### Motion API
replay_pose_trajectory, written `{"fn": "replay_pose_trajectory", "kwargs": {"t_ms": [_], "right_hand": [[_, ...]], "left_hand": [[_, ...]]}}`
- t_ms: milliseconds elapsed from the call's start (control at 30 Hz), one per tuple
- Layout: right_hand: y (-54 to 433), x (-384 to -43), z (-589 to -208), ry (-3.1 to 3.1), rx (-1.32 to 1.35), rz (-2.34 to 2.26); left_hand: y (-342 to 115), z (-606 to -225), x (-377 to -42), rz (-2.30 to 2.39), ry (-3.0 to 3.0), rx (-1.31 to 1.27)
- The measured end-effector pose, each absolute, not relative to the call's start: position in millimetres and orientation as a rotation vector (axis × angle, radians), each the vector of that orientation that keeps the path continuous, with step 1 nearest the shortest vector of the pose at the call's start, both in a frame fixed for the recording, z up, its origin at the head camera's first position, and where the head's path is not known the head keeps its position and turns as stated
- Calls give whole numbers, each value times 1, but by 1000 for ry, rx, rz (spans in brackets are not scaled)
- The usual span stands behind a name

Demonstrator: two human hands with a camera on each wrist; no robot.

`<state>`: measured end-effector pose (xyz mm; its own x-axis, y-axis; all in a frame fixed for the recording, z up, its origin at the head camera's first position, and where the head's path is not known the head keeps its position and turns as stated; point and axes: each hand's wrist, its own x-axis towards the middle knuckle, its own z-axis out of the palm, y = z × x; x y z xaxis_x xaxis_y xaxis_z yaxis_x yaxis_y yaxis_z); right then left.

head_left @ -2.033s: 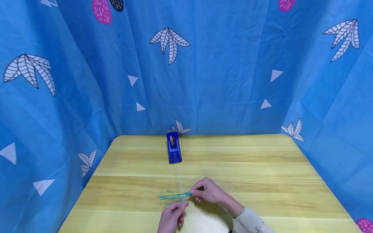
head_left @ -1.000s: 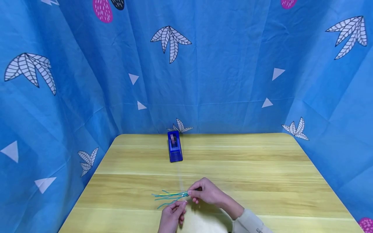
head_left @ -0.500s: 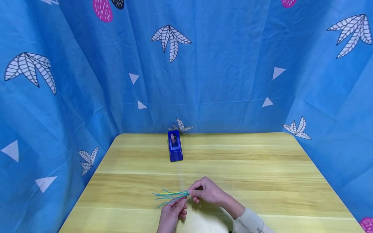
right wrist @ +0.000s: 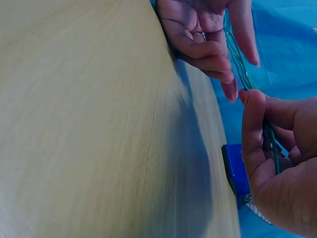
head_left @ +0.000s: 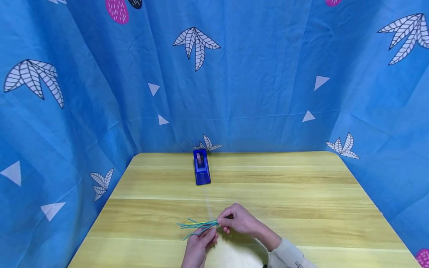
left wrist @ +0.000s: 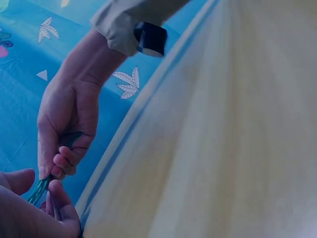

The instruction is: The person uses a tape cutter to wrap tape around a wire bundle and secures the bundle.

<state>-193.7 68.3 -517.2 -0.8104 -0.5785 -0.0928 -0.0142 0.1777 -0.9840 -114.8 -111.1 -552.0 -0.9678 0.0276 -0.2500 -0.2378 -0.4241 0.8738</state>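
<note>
In the head view my right hand (head_left: 242,221) pinches a bundle of thin teal wires (head_left: 201,224) with a yellow one among them, by its right end. Their loose ends fan out leftward. More of the bundle (right wrist: 276,153) runs back into the right palm in the right wrist view. My left hand (head_left: 198,245) is just under the wires; its thumb and fingers stand apart on either side of them in the right wrist view. A faint strip of clear tape (head_left: 207,204) runs from the blue tape dispenser (head_left: 202,167) towards the wires.
The dispenser stands near the back edge of the wood-grain table (head_left: 285,178). A blue patterned curtain (head_left: 261,74) hangs behind the table and along both sides. A dark band-like device (left wrist: 151,38) sits at the right sleeve.
My left hand has moved up from below the wires, its fingers reaching under them and spreading from an earlier pinch. My right hand keeps its pinch almost in place.
</note>
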Motion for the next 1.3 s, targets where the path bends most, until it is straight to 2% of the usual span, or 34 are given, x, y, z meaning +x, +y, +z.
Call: {"fn": "replay_pose_trajectory", "kwargs": {"t_ms": [333,600,700,800,933,1033,1300], "right_hand": [[63,-193,-520,2045,-551,-1642],[59,-193,-516,2032,-530,-1649],[60,-194,-515,2040,-533,-1645],[60,-194,-516,2043,-544,-1640],[62,-195,-517,2036,-562,-1633],[63,-196,-517,2038,-581,-1623],[63,-197,-518,2053,-579,-1599]], "left_hand": [[-122,-552,-113,2580,1412,-278],[-154,-517,-112,2492,2154,-491],[-164,-505,-121,2161,2607,-331],[-170,-499,-134,1480,3000,-5],[-171,-499,-152,893,3053,360],[-171,-501,-162,979,2843,434],[-173,-502,-177,1319,2323,413]]}}
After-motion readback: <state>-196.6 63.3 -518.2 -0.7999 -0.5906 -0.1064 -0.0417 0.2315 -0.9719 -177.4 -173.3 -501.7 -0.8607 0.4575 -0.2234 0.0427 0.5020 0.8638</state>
